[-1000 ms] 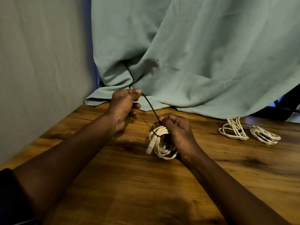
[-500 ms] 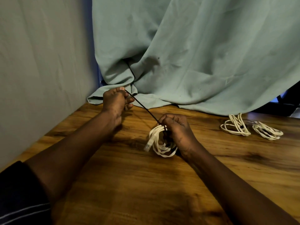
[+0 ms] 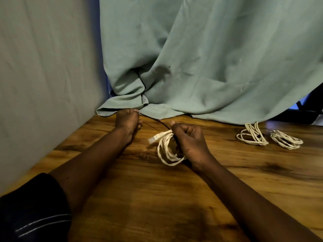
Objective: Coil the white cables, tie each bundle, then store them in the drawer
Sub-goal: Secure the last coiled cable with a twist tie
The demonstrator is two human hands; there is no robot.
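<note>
Left grip (image 3: 128, 120), arm stretched forward, seemingly pinches the black tie (image 3: 153, 119); right grip (image 3: 189, 140) clasps the cable coil (image 3: 163, 149).

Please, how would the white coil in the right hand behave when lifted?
Probably floppy: the white coil shows uneven loops at the right hand. Likely light: one hand holds it. Loops may spread until tied.
</note>
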